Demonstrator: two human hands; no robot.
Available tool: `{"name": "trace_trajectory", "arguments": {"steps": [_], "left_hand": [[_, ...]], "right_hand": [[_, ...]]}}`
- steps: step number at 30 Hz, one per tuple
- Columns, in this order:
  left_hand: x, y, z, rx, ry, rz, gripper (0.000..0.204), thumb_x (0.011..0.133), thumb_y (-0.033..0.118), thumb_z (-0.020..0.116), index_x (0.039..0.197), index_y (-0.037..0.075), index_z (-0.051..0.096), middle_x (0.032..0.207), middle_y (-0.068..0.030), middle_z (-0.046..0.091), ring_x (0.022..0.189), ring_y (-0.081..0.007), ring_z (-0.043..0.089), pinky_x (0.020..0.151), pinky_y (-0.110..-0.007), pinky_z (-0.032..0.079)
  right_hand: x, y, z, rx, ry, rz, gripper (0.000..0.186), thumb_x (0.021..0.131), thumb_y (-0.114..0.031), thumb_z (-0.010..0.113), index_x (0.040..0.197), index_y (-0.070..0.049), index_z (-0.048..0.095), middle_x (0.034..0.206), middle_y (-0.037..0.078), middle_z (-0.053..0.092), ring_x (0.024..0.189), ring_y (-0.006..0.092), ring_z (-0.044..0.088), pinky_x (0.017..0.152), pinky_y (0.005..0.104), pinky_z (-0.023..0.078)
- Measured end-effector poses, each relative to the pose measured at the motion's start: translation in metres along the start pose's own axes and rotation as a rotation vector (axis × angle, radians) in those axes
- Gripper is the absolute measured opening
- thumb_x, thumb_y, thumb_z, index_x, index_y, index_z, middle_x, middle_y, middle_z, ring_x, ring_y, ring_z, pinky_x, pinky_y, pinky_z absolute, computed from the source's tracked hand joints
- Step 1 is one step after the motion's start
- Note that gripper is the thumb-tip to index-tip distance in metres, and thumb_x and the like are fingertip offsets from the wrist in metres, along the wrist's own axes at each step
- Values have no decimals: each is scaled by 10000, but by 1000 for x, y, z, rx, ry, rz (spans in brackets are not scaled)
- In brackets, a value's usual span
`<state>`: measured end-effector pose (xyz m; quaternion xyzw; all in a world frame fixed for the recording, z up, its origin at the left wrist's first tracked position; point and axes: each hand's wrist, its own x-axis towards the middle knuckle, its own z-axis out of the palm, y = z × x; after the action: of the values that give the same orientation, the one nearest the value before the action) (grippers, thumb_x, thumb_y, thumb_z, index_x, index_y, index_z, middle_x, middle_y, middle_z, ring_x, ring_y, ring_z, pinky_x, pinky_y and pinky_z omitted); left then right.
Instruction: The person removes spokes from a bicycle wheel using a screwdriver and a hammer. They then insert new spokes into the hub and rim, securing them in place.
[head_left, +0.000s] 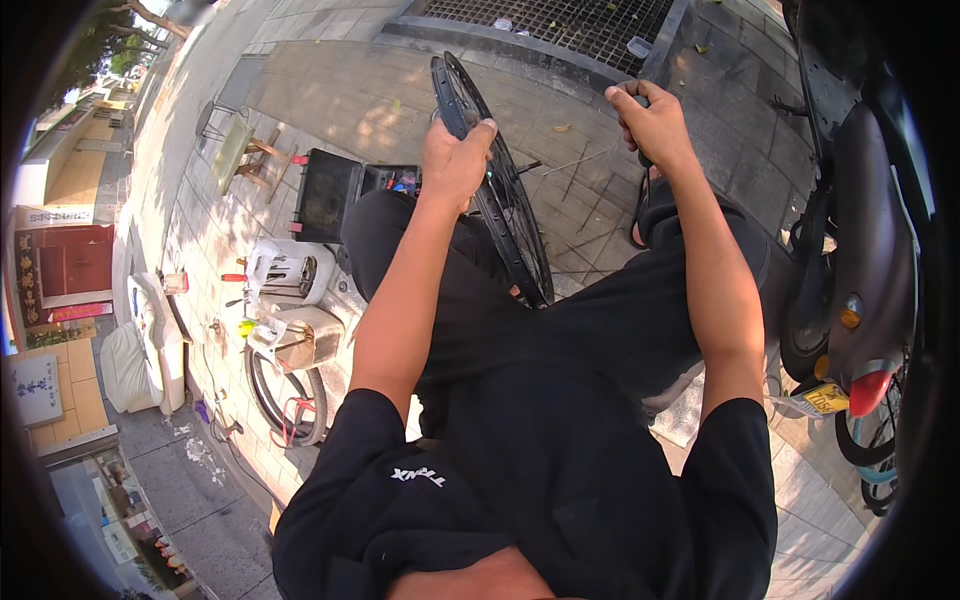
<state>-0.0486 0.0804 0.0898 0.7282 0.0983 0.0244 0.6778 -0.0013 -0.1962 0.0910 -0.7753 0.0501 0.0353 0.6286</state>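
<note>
Shirt [570,450] nearest, hands [455,165] [657,125] clench wheel [453,105] (left), handle [644,158] (right).

I read the wheel rim [495,220] in the left hand [458,165] as smooth dark metal, low sheen. Grip [644,158] in the right hand [655,125]: matt black, plastic or rubber, can't tell. Left of the left hand I get a toolbox [325,195], matt black plastic; farther out, wooden stool legs [265,158]. Right of the right hand: smooth scooter bodywork [870,190], glossy red lamp [870,393]. Paving [560,120] below: matt stone.
</note>
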Motion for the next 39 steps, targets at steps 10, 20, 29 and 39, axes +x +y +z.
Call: {"name": "trace_trajectory", "arguments": {"steps": [10,20,29,39], "left_hand": [[-2,20,7,101,73,24,155,930,85,690,1024,-32,655,867,-84,698,720,-145,631,685,-308,504],[24,27,-7,278,87,-44,220,930,168,710,1018,-25,651,826,-80,697,763,-151,637,730,-308,500],[43,31,-23,153,-6,-167,426,892,19,643,1298,-45,527,1111,-130,656,903,-180,632,712,-302,491],[55,29,-39,-94,-127,-238,480,888,-69,502,1368,-76,495,1366,-250,622,1204,-368,662,916,-426,589]], "right_hand": [[21,-4,-21,-164,178,-148,406,895,-366,701,1009,24,726,854,178,739,811,263,711,768,402,557],[18,-33,-24,-96,175,-114,311,906,-281,713,962,26,715,740,95,700,687,162,633,671,355,527],[20,-37,-16,-176,139,-191,320,895,-294,701,933,23,699,736,132,700,684,211,668,668,390,540],[17,-35,-19,-170,161,-256,292,896,-265,694,930,25,704,767,176,714,715,267,708,686,400,555]]}}
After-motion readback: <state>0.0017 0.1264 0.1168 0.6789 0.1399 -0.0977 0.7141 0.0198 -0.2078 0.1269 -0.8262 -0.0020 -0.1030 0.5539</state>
